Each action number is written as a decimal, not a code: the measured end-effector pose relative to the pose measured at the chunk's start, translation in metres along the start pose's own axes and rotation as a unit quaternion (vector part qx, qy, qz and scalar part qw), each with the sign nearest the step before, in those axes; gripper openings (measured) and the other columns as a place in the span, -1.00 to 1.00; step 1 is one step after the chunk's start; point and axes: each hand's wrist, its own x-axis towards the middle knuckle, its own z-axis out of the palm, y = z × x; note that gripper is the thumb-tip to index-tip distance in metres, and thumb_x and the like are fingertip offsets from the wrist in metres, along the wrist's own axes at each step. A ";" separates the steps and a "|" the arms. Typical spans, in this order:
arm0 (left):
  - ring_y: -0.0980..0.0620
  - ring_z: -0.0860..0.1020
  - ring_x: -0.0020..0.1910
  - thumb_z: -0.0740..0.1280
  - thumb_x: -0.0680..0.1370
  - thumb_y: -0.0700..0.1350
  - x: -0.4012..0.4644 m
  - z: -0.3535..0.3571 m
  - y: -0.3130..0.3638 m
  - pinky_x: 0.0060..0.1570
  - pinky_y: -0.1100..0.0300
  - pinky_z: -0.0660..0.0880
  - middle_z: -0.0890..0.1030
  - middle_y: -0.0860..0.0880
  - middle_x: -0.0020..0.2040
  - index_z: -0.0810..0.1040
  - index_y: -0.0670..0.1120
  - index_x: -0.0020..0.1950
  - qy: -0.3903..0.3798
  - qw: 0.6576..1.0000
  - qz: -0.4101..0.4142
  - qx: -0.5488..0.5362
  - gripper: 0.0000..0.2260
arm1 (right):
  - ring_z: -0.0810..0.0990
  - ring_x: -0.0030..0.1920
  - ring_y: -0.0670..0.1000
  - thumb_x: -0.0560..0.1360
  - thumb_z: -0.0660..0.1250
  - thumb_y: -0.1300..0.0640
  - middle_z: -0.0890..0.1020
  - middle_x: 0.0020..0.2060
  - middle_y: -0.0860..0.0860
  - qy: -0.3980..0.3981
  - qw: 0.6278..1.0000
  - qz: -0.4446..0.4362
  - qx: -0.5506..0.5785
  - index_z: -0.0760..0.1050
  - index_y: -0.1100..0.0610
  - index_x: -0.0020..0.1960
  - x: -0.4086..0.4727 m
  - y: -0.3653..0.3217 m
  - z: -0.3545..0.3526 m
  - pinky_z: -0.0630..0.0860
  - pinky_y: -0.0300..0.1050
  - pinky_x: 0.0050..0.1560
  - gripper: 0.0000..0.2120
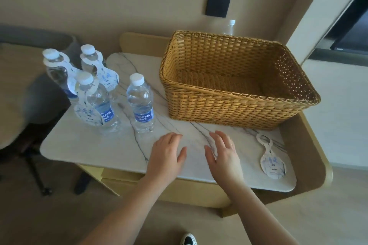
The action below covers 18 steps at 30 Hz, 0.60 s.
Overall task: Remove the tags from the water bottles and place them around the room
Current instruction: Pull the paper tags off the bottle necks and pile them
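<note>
Several clear water bottles with white caps and blue labels stand on the left of a white marble tabletop (pixel 83 145). Three of them, at the back left (pixel 56 71), back (pixel 91 61) and front left (pixel 95 103), wear white paper neck tags. A fourth bottle (pixel 141 103) stands to their right with no tag. One loose tag (pixel 271 158) lies flat near the table's front right corner. My left hand (pixel 166 155) and my right hand (pixel 224 153) hover palm down over the table's front middle, fingers spread, holding nothing.
A large empty wicker basket (pixel 239 105) fills the back right of the table. Behind it stands another clear bottle (pixel 229 27), below a black wall plate (pixel 218 4). A grey chair (pixel 37 89) sits to the left. A shoe (pixel 188 239) shows at the bottom edge.
</note>
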 end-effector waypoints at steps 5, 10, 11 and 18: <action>-0.04 0.59 0.02 0.35 0.53 -0.15 -0.010 -0.064 -0.019 -0.05 0.15 0.56 0.59 -0.09 0.06 0.56 -0.18 0.16 0.115 0.992 -0.049 -0.011 -0.78 | 0.46 0.23 0.10 0.52 0.30 0.14 0.49 0.22 0.08 -0.041 0.988 -0.125 0.084 0.46 0.17 0.27 0.030 -0.070 0.019 0.45 -0.03 0.17 -0.68; -0.04 0.59 0.02 0.37 0.53 -0.23 -0.016 -0.127 -0.041 -0.02 0.13 0.55 0.60 -0.12 0.02 0.57 -0.24 0.13 0.243 0.966 -0.091 -0.005 -0.81 | 0.52 0.12 0.01 0.50 0.31 0.17 0.51 0.15 0.03 -0.080 0.964 -0.196 0.162 0.47 0.14 0.24 0.041 -0.133 0.040 0.43 -0.20 0.06 -0.69; -0.02 0.59 0.01 0.34 0.54 -0.21 -0.016 -0.138 -0.047 0.00 0.19 0.53 0.60 -0.12 0.01 0.57 -0.24 0.12 0.268 0.958 -0.098 -0.007 -0.81 | 0.53 0.09 -0.01 0.50 0.32 0.16 0.52 0.13 0.01 -0.087 0.961 -0.193 0.175 0.47 0.12 0.24 0.041 -0.144 0.045 0.42 -0.23 0.03 -0.69; -0.06 0.51 0.10 0.39 0.52 -0.17 0.001 -0.185 -0.126 0.04 0.34 0.39 0.51 -0.17 0.12 0.49 -0.23 0.25 0.275 0.953 -0.124 -0.029 -0.67 | 0.51 0.05 -0.15 0.45 0.41 -0.02 0.49 0.10 -0.12 -0.100 0.956 -0.048 0.272 0.42 0.02 0.22 0.045 -0.212 0.092 0.44 -0.30 -0.02 -0.61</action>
